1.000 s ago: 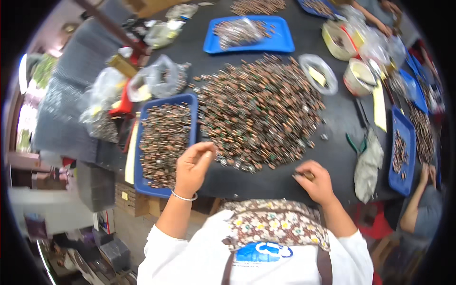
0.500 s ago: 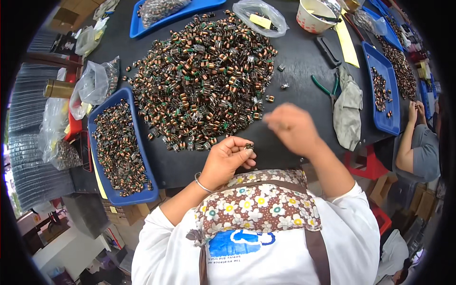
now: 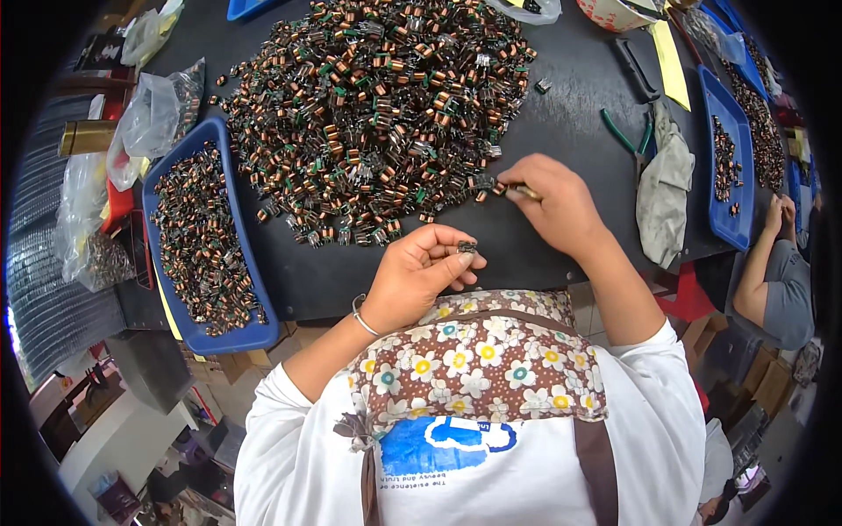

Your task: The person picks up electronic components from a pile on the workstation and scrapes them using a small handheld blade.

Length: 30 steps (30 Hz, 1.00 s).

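Note:
Pinched between the thumb and fingertips of my left hand [image 3: 423, 265] is a small wire-wound coil [image 3: 467, 247] with a dark body. My right hand [image 3: 554, 203] is at the right edge of a large heap of copper-wound coils [image 3: 377, 114], its fingers pressed together. A thin yellowish thing [image 3: 524, 191] shows at those fingertips, too small to name. Just beside it, at the heap's edge, lies a single coil [image 3: 498, 188]; I cannot tell whether the fingers touch it.
A blue tray [image 3: 267, 336] of coils stands left of the heap, plastic bags [image 3: 149, 118] beyond it. On the right lie green-handled pliers [image 3: 619, 131], a grey cloth [image 3: 664, 193], a black handle-shaped piece [image 3: 635, 70] and another blue tray [image 3: 731, 230]. A co-worker [image 3: 772, 280] sits at the far right.
My right hand, blurred before, now rests by the heap's edge with its fingers together. My left hand keeps its coil. The view has shifted, so the table sits higher in the picture.

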Tool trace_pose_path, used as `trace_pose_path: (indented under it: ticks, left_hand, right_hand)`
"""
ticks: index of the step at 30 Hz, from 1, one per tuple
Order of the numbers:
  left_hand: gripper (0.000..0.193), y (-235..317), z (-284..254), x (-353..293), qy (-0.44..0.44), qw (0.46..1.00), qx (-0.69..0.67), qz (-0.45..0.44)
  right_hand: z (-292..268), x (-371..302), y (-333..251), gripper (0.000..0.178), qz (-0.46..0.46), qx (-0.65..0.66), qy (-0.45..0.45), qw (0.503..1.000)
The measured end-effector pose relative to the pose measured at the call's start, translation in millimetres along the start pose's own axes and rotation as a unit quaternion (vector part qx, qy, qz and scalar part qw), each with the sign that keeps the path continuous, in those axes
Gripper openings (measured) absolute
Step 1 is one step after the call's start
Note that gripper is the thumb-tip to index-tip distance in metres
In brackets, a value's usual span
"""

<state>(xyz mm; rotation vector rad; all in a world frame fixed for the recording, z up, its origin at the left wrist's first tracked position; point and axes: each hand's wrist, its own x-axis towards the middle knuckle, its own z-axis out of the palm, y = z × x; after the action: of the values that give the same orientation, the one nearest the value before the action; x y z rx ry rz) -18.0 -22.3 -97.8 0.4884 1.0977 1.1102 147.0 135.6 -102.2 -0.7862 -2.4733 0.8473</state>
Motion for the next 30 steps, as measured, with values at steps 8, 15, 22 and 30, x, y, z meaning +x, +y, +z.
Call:
trace_pose_path:
  ticks: [8, 15, 22, 30]
  left_hand:
    - [0.015, -9.1, 2.6, 5.8, -0.008, 1.0, -0.006, 0.003]
    - [0.02, -9.3, 7.2, 0.5, -0.02, 0.999, -0.016, -0.025]
    - [0.023, -19.9, 10.2, -7.3, -0.066, 0.995, -0.069, -0.031]
    - [0.022, -25.8, 12.0, -11.9, -0.096, 0.98, -0.162, -0.056]
  right_hand:
    - [-0.6, -31.2, -19.6, 0.021, 0.041, 0.181, -0.069, 0.98]
    - [-1.5, -41.6, -23.9, 0.017, 0.026, 0.164, -0.062, 0.984]
    - [-4.6, -50.9, -27.8, 0.014, -0.046, 0.182, -0.121, 0.975]
    - [-4.0, -61.2, -32.6, 0.016, -0.09, 0.167, -0.087, 0.978]
